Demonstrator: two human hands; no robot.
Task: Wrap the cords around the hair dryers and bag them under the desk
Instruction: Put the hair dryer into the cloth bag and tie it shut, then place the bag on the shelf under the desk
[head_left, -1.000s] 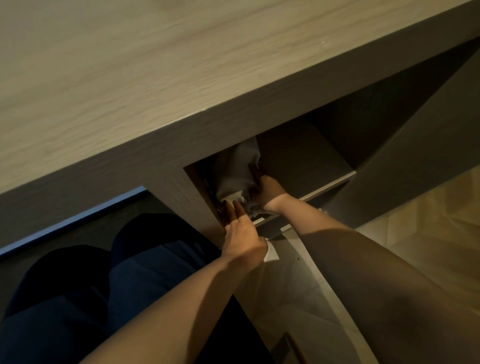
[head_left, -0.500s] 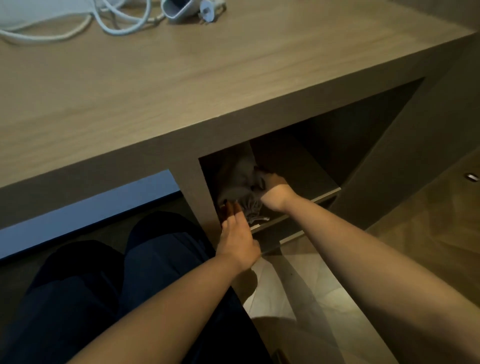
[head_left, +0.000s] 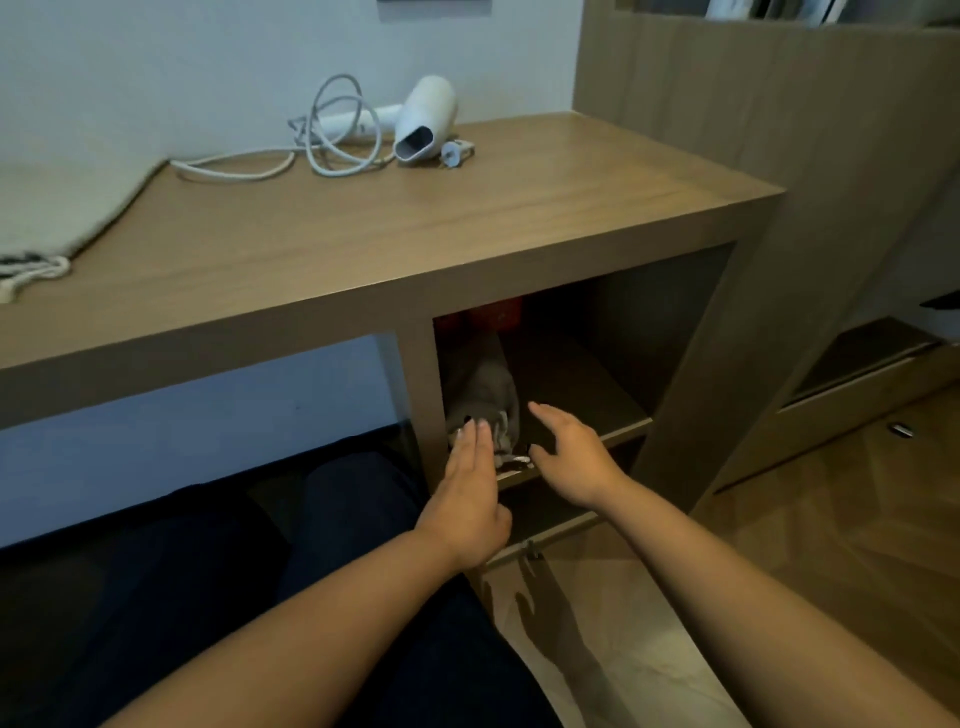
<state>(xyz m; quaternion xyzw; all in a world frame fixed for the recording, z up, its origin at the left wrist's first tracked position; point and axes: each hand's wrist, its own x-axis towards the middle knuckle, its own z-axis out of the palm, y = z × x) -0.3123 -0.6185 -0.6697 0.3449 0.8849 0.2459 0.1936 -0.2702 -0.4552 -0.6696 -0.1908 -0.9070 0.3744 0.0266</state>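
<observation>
The wood-grain tabletop (head_left: 467, 234) carries one smooth white dryer (head_left: 427, 120), its cord (head_left: 332, 140) loose in loops. On the shelf (head_left: 587, 395) beneath lies one soft grey bag (head_left: 480, 387). Left hand (head_left: 467, 499) has straight fingers (head_left: 475, 441) together, tips at the bag's mouth; right hand (head_left: 571, 457) is spread, holding nothing.

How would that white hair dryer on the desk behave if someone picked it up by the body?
The hair dryer looks like rigid plastic, so it should probably keep its shape. Its loose cord lies in unwrapped loops and would likely trail and drag its plug. Its rounded body might rock if nudged.
</observation>
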